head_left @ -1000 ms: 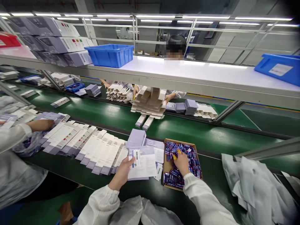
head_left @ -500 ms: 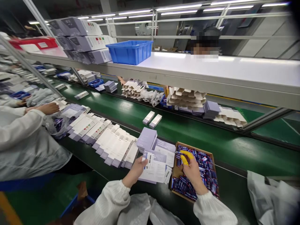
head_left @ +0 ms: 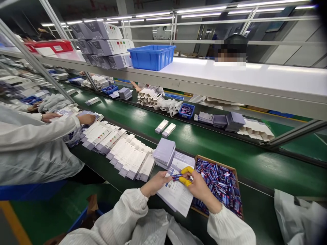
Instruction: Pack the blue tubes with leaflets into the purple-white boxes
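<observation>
My left hand is closed on a white-and-lilac printed leaflet, its thumb on top. Just above the paper, my right hand pinches a small blue-and-red battery pack between fingers wearing yellow finger covers. The pack's near end reaches my left fingertips; whether they grip it too is unclear. Beneath my right forearm, a cardboard tray holds many loose blue-and-red batteries. Behind my hands lie more leaflets and a stack of lilac booklets.
Overlapping white-and-lilac cartons line the bench to the left, where a co-worker's sleeve reaches in. Two small cartons lie on the green conveyor. A shelf above carries a blue bin. Grey plastic hangs at right.
My right hand has come left out of the battery tray with a battery pack and met my left hand over the leaflet. Across the conveyor, the pile of open cartons has moved, exposing a blue battery tray.
</observation>
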The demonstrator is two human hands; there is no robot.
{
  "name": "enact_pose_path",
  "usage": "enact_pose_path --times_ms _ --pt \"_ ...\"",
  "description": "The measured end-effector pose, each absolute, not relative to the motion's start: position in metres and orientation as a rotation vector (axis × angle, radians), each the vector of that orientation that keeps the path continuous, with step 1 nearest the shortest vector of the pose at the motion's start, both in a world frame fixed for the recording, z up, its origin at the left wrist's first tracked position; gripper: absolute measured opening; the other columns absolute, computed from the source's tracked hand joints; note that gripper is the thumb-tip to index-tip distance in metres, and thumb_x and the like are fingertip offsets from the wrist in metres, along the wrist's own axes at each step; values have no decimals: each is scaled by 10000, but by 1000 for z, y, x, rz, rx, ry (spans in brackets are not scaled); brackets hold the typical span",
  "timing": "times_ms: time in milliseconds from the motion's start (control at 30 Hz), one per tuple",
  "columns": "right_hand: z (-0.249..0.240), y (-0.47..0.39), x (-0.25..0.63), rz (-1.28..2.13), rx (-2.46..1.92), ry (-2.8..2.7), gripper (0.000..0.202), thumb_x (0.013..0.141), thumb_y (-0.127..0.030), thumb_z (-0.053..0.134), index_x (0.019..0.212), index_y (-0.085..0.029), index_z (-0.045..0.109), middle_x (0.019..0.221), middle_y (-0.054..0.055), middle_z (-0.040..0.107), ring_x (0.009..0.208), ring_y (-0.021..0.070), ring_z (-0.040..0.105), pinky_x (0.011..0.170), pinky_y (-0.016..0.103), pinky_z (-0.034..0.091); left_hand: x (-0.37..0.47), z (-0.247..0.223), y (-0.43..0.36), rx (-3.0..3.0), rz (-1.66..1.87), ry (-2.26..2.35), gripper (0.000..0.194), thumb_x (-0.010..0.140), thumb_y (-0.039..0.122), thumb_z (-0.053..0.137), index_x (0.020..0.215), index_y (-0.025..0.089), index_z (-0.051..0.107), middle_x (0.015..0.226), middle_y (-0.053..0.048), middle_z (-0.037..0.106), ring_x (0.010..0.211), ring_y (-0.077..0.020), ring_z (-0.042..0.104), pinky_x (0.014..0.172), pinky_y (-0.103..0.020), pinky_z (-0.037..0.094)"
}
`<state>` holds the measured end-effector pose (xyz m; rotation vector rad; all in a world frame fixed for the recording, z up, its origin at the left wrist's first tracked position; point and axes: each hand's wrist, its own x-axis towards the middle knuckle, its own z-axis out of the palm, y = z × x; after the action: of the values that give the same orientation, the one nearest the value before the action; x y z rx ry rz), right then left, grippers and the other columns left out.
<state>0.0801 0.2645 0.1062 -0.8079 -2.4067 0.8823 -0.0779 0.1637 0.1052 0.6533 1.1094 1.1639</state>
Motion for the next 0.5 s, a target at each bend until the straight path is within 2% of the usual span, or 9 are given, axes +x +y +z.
enact_pose_path --times_ms 100,333,500 --pt "110 262 79 973 -753 -2454 138 723 -267 530 798 -202 626 658 10 610 626 161 565 573 275 446 -79 105 162 636 1132 1057 335 607 445 652 740 138 633 690 -29 618 666 -168 552 708 -288 392" --pt "102 250 71 692 -818 -2407 197 695 -136 475 802 -207 624 750 27 638 742 194 579 671 314 460 -72 112 165 688 1121 1091 383 611 504 623 699 131 628 648 -19 607 615 -139 523 639 -247 385" --pt "94 243 67 461 -944 -2316 194 677 -101 448 708 -219 598 664 24 625 664 201 573 574 292 432 -66 113 165 668 1159 1144 368 567 400 696 796 120 631 724 -39 628 651 -155 544 634 -256 399"
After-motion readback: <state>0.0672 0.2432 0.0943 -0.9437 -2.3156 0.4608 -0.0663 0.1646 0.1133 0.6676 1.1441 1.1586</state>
